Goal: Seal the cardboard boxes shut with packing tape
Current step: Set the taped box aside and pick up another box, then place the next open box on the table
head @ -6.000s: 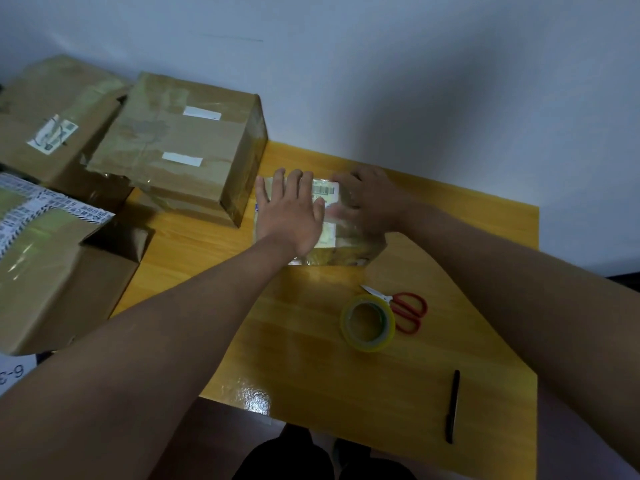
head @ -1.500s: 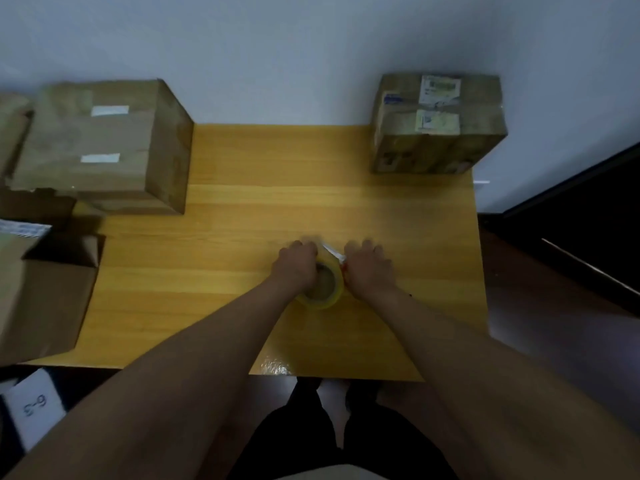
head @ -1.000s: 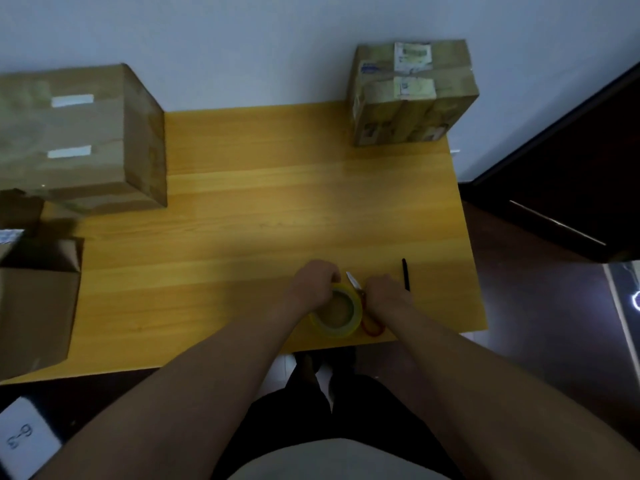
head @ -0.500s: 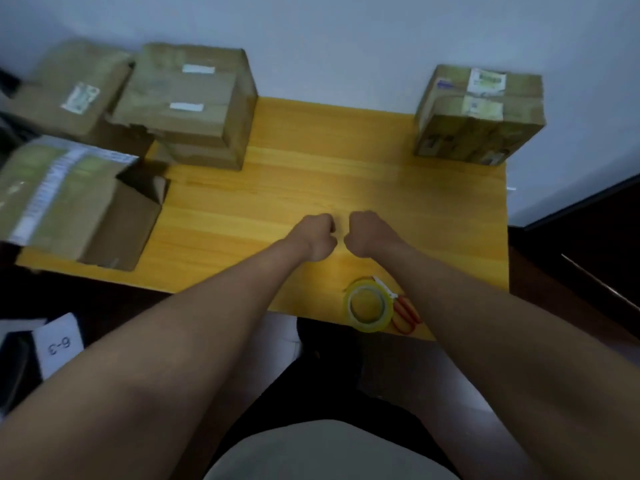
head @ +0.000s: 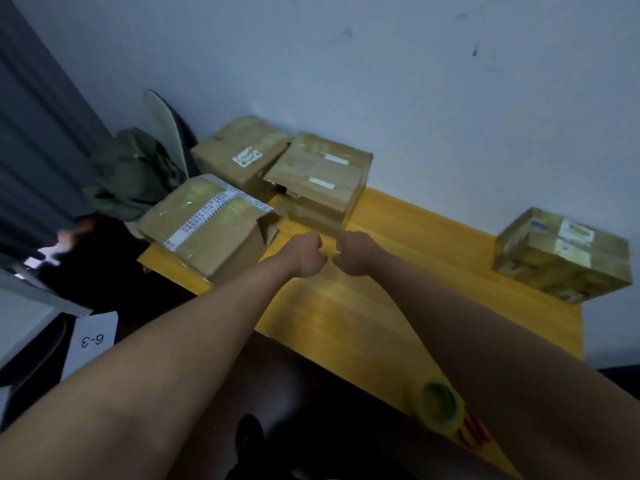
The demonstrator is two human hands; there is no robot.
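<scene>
Fists met above the table (head: 398,306): our left hand (head: 306,255) and right hand (head: 351,252) were both clenched, knuckles almost touching, and neither held anything. They hung over the far-left part of the yellow wood, both arms stretched out from the lower corners of the view.

Just beyond the fists stood the tall box (head: 320,180), its top closed and crossed by glossy tape, with two small white strips on it. To the left of our left hand lay the printed box (head: 204,220), hanging partly over the table's left edge; a white printed band ran across its shiny top, and a flap on its near-right corner stood open. Behind those two, against the wall (head: 381,81), sat the labelled box (head: 240,154) with a white sticker on top. Whether it rested on the table we could not tell.

The taped box (head: 561,256) sat well apart at the far-right corner, wrapped in glossy tape and bearing pale labels.

The tape roll (head: 439,407) lay at the near edge of the table, well behind our hands and tucked against the right forearm. The red scissors (head: 474,434) lay just beside it, mostly hidden by that arm.

Off to the left we saw a green cloth (head: 131,174) heaped near a dark curtain (head: 31,133), and lower down a white card (head: 90,341) marked "6-3".
</scene>
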